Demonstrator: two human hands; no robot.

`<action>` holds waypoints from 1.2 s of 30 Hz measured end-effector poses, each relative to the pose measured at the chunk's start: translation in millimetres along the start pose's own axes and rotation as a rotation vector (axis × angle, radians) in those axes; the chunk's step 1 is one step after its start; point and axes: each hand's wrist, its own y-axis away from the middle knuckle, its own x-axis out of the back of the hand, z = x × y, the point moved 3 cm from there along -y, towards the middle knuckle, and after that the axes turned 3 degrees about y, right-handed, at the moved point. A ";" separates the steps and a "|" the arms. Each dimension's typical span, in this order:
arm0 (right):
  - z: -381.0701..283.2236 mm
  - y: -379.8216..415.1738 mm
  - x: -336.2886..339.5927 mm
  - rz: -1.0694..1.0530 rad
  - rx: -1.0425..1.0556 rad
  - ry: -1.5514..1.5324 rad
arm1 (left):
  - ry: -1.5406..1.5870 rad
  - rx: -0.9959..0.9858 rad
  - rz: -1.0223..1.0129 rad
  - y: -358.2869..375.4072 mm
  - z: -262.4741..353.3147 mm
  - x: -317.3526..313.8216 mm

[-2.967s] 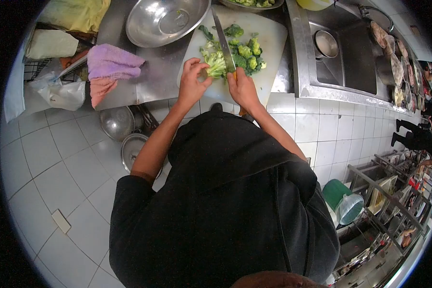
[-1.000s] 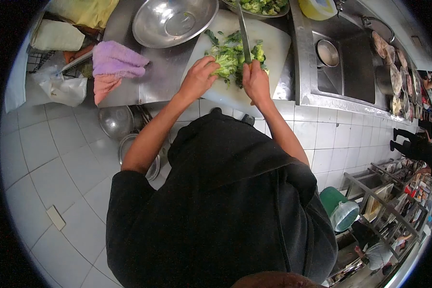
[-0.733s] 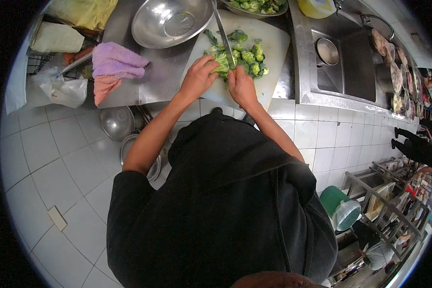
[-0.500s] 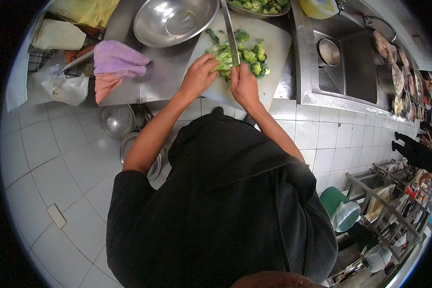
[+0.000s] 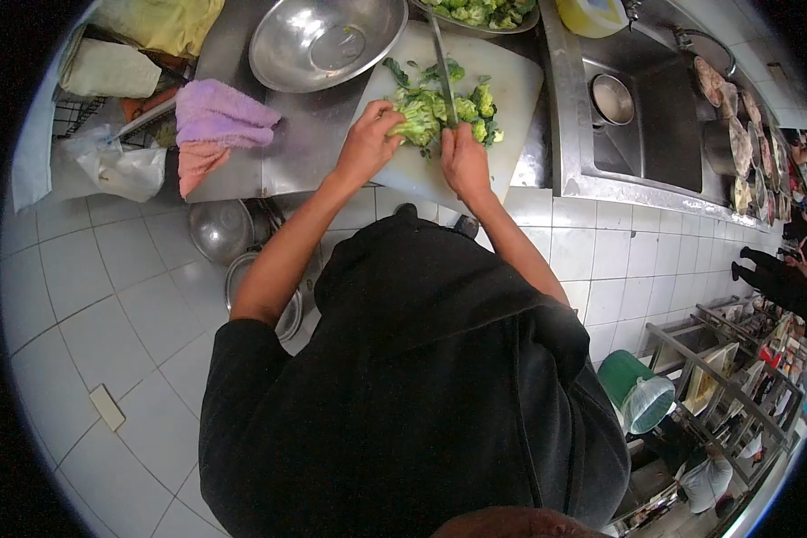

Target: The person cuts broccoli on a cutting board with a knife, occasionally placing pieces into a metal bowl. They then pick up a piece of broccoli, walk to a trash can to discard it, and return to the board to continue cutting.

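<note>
My right hand [image 5: 465, 160] is closed round the handle of a long knife [image 5: 443, 72], whose blade points away from me over the cutting board [image 5: 511, 85]. Between the fingers of my left hand [image 5: 368, 142] is a pale green broccoli head [image 5: 414, 123], just left of the blade. Several cut broccoli florets [image 5: 481, 106] lie on the board to the right of the knife. A dark green leaf [image 5: 396, 72] rests near the board's upper left. The knife handle is mostly hidden by my fingers.
A large steel bowl [image 5: 327, 40] stands behind the board's left side. Another bowl [image 5: 489, 25] holding broccoli is at the far edge. Purple and pink cloths [image 5: 224, 117] hang at the counter's left. A sink [image 5: 659, 134] with a small pot [image 5: 612, 99] lies right.
The knife and my right hand have shifted slightly right and toward me. The broccoli in my left hand has turned, showing more of its head beside the blade.
</note>
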 end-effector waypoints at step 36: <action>-5.3 11.2 9.1 -0.106 0.086 0.070 | -0.082 -0.346 -0.067 -0.7 18.6 -9.6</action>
